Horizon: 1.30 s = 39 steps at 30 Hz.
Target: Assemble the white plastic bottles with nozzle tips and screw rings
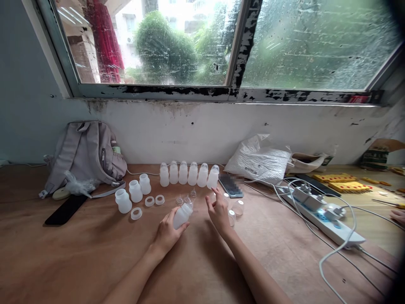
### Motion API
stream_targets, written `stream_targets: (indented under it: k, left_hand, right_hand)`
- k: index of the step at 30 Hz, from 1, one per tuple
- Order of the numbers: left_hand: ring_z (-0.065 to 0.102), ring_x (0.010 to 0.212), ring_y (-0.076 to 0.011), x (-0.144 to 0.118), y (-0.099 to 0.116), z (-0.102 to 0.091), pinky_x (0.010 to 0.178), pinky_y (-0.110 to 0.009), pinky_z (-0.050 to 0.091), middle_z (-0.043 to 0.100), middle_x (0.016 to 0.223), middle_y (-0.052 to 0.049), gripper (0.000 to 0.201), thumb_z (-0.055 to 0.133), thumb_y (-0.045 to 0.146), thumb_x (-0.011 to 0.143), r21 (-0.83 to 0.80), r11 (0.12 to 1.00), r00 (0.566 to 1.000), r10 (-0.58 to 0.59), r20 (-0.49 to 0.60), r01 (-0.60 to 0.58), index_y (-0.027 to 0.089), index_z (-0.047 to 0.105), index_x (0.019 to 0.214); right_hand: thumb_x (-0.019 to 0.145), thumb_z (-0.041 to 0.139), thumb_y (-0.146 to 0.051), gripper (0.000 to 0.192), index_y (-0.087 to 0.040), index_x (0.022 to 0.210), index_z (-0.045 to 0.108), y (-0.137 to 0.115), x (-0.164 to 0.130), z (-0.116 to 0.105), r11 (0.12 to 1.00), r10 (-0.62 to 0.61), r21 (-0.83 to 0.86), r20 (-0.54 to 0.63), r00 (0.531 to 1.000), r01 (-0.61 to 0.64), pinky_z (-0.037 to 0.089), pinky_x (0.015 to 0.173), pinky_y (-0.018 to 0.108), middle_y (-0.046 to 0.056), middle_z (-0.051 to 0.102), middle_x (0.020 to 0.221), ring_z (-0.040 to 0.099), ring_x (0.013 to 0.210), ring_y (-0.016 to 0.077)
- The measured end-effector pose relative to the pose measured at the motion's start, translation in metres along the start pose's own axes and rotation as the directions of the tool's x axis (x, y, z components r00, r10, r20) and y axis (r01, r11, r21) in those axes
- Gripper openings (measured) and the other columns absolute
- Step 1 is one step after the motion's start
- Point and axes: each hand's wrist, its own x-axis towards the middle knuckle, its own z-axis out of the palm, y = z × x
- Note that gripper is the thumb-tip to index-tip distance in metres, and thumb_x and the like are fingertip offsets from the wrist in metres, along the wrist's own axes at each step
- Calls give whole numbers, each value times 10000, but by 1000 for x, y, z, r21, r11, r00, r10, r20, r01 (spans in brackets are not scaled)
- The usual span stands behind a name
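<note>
A small white plastic bottle [182, 215] lies tilted in the left hand [167, 233], low over the wooden counter [79, 253], just in front of the person. The grip of that hand is closed round the bottle's body, and the bottle's neck already carries a clear top pointing away from the person. The right hand [218, 211] hovers just beside it with fingers half curled; it may pinch a small clear piece, but whether it holds anything cannot be told.

Just beyond the hands, a few small clear nipple-like pieces [191, 195] and clear caps [238, 207] lie loose on the counter. Behind them a row of six bottles [189, 174] stands upright, each with a clear top on, which reads as the finished share of the work. To the left, three open bottles [134, 192] stand without tops, and three white rings [148, 204] lie flat near them, so these look to be what is left, along with the bottle in hand.

Farther out, a phone [230, 185] lies face up to the right of the row, a dark phone [66, 209] lies at the left, and a grey backpack [85, 154] leans against the wall under the window [221, 42]. A white plastic bag [259, 160], a power strip [319, 211] with plugs and cables, and yellow pieces [344, 182] occupy the right side, where another person's fingers [399, 216] show at the edge.
</note>
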Motion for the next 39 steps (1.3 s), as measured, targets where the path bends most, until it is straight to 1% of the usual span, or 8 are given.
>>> stream_targets:
  k: [3,7,11,14,16,19,25,39]
  left_hand:
    - [543,914,-249,0,-1,-2,767,-321,392,592,1017,-59,428,571,440,680,-2,1000,1000,-23,0,23,258,493,1059]
    - [539,919,-242,2,-1,-3,777,-312,386,589,1019,-60,417,569,426,687,4,1000,1000,-28,8,28,248,493,1057]
    - [547,901,-220,5,-2,-6,763,-294,398,597,1011,-43,415,568,423,691,16,1000,999,13,30,-13,249,501,1061]
    - [543,914,-208,9,-4,-9,783,-286,399,596,1019,-35,402,593,394,674,-12,996,993,87,76,-86,240,531,1040]
    - [541,914,-212,13,-7,-11,791,-288,401,600,1015,-45,414,612,386,656,-40,994,988,105,114,-101,221,552,1031]
    - [550,888,-216,17,-9,-13,787,-292,408,612,994,-59,441,622,380,646,-87,994,984,75,163,-61,193,563,1041]
    - [550,866,-212,16,-6,-14,788,-292,405,618,981,-36,470,654,346,606,-73,993,970,111,217,-98,225,571,1052]
    - [548,864,-210,16,-4,-15,771,-281,400,619,972,-42,457,648,360,610,-110,987,966,136,220,-114,213,580,1037]
  right_hand:
    - [748,416,-211,350,-177,1090,480,16,8,-3,956,-62,-290,-28,998,51,360,843,421,133,460,1159,444,1060,273]
    - [744,424,-231,336,-191,1070,494,21,4,1,923,-62,-379,25,998,66,398,788,393,114,490,1098,519,939,249]
    - [717,504,-345,254,-197,916,559,15,1,2,969,-23,-245,62,998,38,421,740,384,87,581,940,552,829,237]
    - [718,502,-461,322,-189,884,548,5,1,0,997,59,42,26,998,-60,442,504,305,70,593,876,529,529,142]
    - [705,501,-519,385,-188,899,526,-3,0,-1,961,125,249,-4,992,-120,372,357,248,52,581,845,432,383,73]
    - [694,524,-526,379,-190,869,506,-13,-5,4,898,161,414,0,987,-147,308,290,208,13,554,757,371,330,38]
    - [725,520,-486,296,-200,800,513,-26,-23,19,903,131,393,134,982,-174,271,271,190,-14,511,666,371,340,47]
    - [685,534,-544,358,-191,743,521,-26,-26,21,921,173,326,148,974,-214,203,256,198,-12,524,601,332,300,48]
